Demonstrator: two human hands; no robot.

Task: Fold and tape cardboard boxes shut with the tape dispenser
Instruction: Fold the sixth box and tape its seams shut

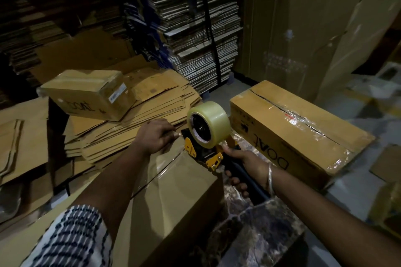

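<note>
stacked flat cardboard [191,28] filled the dim storeroom. two taped boxes [299,123] marked "doae" looked finished. on the near box [173,191], tape already ran along the seam; the left hand [155,136] lay curled on its far edge, the dispenser [208,134] just beyond the right hand [243,165] clenching its handle.

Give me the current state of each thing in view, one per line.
Box being taped: flaps closed, clear tape laid along the top seam.
Tape dispenser: on the box's far edge, roll loaded.
Right hand: grips the dispenser handle.
Left hand: rests on the box top, pinching the tape end.
Long box: closed, taped over the seam.
Small box: taped shut, atop flattened cartons.
</note>
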